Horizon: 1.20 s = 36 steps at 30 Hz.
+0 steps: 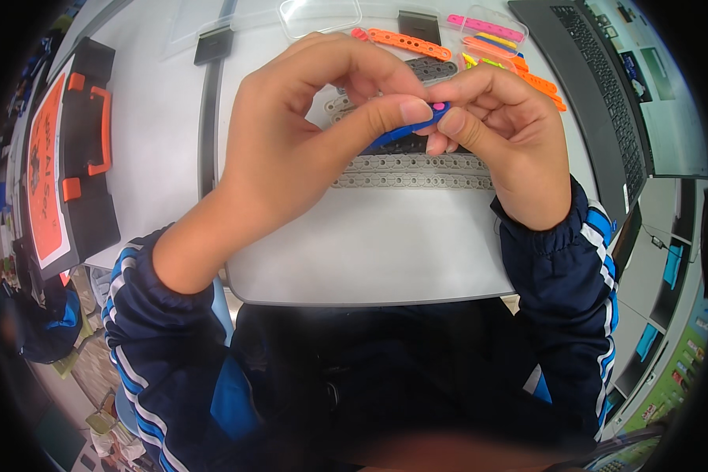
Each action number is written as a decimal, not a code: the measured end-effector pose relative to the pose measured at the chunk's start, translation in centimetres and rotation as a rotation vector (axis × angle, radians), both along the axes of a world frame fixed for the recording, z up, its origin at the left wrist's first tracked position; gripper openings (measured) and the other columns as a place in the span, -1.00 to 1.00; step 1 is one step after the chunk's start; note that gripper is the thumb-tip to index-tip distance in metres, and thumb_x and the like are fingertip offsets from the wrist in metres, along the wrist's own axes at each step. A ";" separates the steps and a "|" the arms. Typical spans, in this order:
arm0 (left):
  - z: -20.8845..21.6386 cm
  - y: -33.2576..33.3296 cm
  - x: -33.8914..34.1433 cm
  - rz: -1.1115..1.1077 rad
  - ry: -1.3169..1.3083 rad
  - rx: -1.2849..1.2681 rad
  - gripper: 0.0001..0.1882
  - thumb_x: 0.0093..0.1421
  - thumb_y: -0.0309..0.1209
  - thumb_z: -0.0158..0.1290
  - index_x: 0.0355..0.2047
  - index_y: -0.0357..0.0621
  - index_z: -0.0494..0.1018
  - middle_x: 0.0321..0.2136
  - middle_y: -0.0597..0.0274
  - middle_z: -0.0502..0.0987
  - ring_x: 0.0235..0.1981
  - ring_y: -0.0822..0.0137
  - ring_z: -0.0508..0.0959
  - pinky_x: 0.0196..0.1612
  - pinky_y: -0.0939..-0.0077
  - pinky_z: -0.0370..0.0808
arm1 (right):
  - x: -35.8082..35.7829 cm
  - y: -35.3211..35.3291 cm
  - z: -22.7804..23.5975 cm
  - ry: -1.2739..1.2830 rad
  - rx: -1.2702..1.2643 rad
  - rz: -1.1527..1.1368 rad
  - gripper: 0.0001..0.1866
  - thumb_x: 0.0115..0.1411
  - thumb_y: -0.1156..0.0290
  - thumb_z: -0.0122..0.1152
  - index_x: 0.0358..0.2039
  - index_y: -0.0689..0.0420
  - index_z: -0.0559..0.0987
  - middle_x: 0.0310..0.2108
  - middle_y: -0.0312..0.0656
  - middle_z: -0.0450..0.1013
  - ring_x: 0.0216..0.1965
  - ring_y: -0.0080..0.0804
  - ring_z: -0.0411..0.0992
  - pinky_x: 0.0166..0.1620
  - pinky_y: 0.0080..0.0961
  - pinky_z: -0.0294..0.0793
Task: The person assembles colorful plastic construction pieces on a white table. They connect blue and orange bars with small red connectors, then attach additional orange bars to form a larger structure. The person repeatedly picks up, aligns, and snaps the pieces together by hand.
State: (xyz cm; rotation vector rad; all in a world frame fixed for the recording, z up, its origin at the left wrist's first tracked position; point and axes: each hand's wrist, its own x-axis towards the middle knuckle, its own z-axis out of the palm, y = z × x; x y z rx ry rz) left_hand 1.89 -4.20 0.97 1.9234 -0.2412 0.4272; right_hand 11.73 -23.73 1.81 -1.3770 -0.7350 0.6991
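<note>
Blue strip [401, 136] is up in both hands, over the far half of the table [354, 256], tilted, right end higher in view. Small pink peg [439, 105] shows at that right end; can't tell if it's fully seated.

Left hand [287, 130]: thumb and index nearly closed, pinching the strip close to the peg; other fingers curled, mostly hidden. Right hand [523, 130]: thumb and index tips nearly closed around the peg end, lower fingertips tucked underneath.

Step looks like fitting or adjusting the peg in the strip. Next move likely calls for a steady left pinch, peg lined up with its hole, and a small push or twist from the right; a slip could drop the peg among the parts below.

Room: light grey strips [413, 172] lie just nearer than the hands, a black piece [407, 145] partly hidden behind the blue strip. Pale tabletop runs from the grey strips to the near edge, by the lap. Far side is crowded: dark grey strips [431, 69], orange strip [409, 42], clear box [519, 27] of coloured pieces. Laptop [586, 94] limits the right; black case [93, 193] sits well left.
</note>
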 end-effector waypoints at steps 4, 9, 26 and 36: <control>0.2 -0.1 -0.1 -0.006 0.072 -0.087 -0.87 0.22 -0.55 0.20 -0.23 -0.33 0.56 -0.28 0.18 0.61 -0.24 0.43 0.54 -0.05 0.54 0.43 | 0.0 0.0 0.0 0.016 0.029 0.014 -0.85 0.28 0.62 0.18 -0.13 0.31 0.56 -0.31 -0.13 0.56 -0.35 -0.50 0.52 -0.21 -0.60 0.53; 0.2 -0.4 -0.1 -0.001 0.108 -0.171 -0.87 0.22 -0.55 0.20 -0.23 -0.33 0.56 -0.28 0.18 0.61 -0.24 0.43 0.54 -0.05 0.55 0.44 | 0.0 -0.1 0.0 -0.016 0.017 0.013 -0.85 0.28 0.63 0.17 -0.14 0.32 0.56 -0.29 -0.12 0.56 -0.35 -0.50 0.51 -0.21 -0.61 0.53; 0.5 0.6 0.0 -0.028 -0.038 0.139 -0.90 0.12 -0.58 0.26 -0.35 -0.27 0.58 -0.38 0.22 0.60 -0.29 0.37 0.53 -0.13 0.49 0.44 | -0.1 -0.2 0.2 -0.064 0.006 0.025 -0.85 0.26 0.66 0.18 -0.15 0.34 0.56 -0.28 -0.12 0.55 -0.37 -0.52 0.49 -0.22 -0.63 0.50; 0.2 0.7 0.4 -0.031 -0.194 0.240 -0.82 0.01 -0.55 0.32 -0.32 -0.25 0.64 -0.34 0.23 0.66 -0.31 0.31 0.53 -0.16 0.45 0.43 | -0.3 -0.3 0.1 -0.067 0.007 0.034 -0.86 0.28 0.64 0.16 -0.15 0.34 0.56 -0.28 -0.12 0.56 -0.38 -0.52 0.49 -0.25 -0.61 0.51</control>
